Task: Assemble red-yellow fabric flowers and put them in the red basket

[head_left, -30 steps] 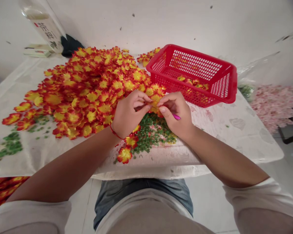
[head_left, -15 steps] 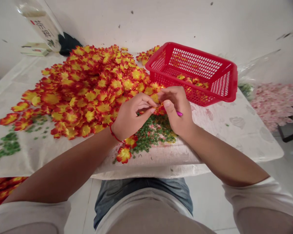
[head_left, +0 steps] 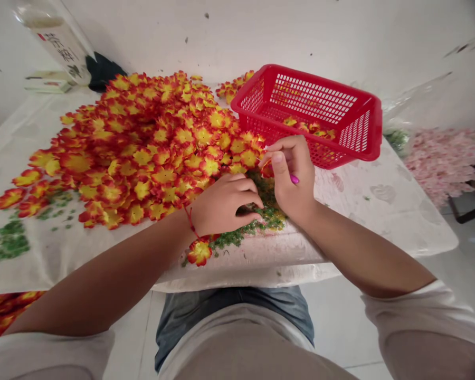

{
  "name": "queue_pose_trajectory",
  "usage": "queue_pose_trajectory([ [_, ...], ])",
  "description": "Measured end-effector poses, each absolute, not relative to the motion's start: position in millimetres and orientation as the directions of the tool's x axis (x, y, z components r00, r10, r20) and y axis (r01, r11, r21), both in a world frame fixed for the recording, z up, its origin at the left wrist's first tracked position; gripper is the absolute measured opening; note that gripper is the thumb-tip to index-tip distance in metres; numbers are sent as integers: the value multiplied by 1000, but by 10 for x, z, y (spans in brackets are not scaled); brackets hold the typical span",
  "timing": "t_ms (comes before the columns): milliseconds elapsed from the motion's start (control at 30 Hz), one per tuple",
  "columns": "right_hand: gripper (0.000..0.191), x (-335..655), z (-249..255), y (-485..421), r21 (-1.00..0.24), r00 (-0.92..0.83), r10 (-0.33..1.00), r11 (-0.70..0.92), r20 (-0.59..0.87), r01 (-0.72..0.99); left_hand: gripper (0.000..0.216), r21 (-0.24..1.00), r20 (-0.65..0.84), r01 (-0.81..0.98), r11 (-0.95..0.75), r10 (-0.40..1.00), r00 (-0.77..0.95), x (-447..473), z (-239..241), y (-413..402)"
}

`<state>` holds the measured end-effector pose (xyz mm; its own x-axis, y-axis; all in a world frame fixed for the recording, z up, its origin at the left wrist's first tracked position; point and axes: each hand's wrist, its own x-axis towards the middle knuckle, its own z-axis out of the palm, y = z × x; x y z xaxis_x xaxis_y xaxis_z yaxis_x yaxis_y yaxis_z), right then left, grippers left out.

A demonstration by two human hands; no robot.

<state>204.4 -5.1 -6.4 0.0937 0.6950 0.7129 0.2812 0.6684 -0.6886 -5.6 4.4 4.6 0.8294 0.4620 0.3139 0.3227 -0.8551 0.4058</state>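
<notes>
My right hand (head_left: 295, 174) is closed around a slim tool with a purple handle (head_left: 294, 179); its thin pale tip shows just left of the fingers. A red-and-yellow artificial flower piece (head_left: 266, 170) shows under those fingers; I cannot tell whether it is held. My left hand (head_left: 225, 203), with a red string on the wrist, reaches down into a heap of small green plastic bits (head_left: 231, 237). Its thumb and forefinger are curved and apart, with nothing visible between them. Left of both hands spreads a big pile of red-and-yellow flower pieces (head_left: 142, 158).
A red perforated basket (head_left: 309, 76) holding some flower pieces stands behind my right hand. More green bits (head_left: 10, 240) lie at the table's left. A plastic bottle (head_left: 59, 47) stands at the back left. Pink flowers (head_left: 443, 163) are beyond the table's right side.
My left hand has come away from my right hand, moving down to the green bits with its fingers parted. My right hand keeps the purple-handled tool, its thin tip now exposed.
</notes>
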Motion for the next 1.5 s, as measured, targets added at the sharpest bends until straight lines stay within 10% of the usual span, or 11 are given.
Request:
queue_pose_trajectory([
  [767, 23, 2019, -33, -133, -677, 83, 676, 709, 732, 199, 16, 766, 455, 311, -562, 817, 354, -49, 71, 82],
  [1500, 20, 2046, -41, -156, -649, -87, 658, 752, 748, 114, 27, 748, 484, 333, -574, 816, 317, -84, 107, 80],
])
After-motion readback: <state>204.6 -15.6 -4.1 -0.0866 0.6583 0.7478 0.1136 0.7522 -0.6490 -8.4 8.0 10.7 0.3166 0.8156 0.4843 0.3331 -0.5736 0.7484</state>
